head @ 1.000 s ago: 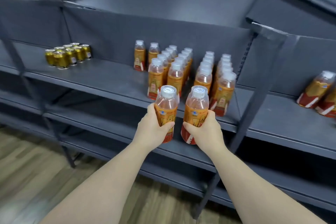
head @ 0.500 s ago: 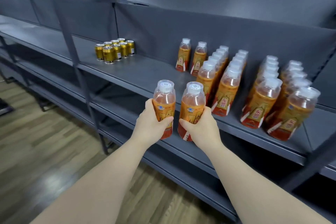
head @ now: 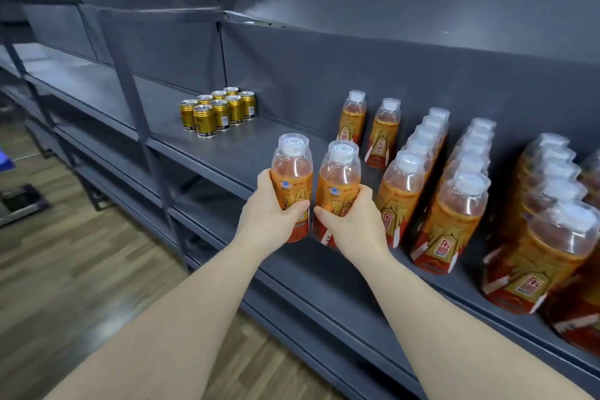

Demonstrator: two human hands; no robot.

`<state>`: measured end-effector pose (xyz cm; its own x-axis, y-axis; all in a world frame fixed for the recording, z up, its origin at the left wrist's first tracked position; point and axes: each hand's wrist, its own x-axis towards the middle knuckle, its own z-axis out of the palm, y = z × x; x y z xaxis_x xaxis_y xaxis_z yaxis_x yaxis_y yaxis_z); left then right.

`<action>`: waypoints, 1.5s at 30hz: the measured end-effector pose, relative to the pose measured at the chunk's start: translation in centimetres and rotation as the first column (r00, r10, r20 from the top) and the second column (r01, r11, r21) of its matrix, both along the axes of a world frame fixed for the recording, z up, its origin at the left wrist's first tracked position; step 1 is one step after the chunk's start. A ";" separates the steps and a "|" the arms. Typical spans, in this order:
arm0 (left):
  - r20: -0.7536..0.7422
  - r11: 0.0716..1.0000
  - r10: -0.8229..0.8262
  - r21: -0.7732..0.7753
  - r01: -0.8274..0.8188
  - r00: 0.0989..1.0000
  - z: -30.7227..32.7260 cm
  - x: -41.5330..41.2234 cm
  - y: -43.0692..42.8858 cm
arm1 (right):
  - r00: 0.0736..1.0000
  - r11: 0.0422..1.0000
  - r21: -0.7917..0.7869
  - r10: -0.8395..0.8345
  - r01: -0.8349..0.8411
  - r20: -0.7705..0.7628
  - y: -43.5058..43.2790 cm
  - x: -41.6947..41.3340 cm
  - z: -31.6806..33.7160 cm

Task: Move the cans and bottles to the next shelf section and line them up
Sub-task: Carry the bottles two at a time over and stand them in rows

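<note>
A left hand [head: 264, 216] and right hand [head: 352, 221] each grip a bottle, fingers wrapped round; best set upright just beyond the fingertips, in line with the two short rows of bottles [head: 368, 127]

The bottles [head: 291, 178] I hold wear orange labels with gold streaks, red bases and white caps. The cans [head: 218, 110] are gold with silver tops. The shelf [head: 227, 153] is dark blue-grey; the floor [head: 65, 269] brown wood-grain.

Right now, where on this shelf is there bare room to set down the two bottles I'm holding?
Bare shelf lies between the gold cans and the two back bottles, running to the front edge. The section left of the upright post also shows bare board. Right of the pair, the bottle rows stand packed.
</note>
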<state>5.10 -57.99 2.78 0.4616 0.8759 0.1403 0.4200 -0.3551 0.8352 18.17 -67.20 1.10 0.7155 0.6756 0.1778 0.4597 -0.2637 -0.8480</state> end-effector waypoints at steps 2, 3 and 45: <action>-0.003 1.000 -0.008 -0.001 0.008 1.000 0.1 1.0 1.4 | 1.000 1.000 -0.009 -0.016 0.016 0.008 1.0 0.7 0.0; -0.009 1.000 -0.015 0.000 0.015 1.000 0.1 1.4 2.2 | 1.000 0.999 -0.019 -0.026 0.026 0.006 1.6 1.0 0.0; 0.025 0.860 -0.500 -0.106 0.500 0.865 -2.2 19.7 21.7 | 0.733 0.732 0.054 -0.672 0.679 -0.103 17.3 13.5 -2.1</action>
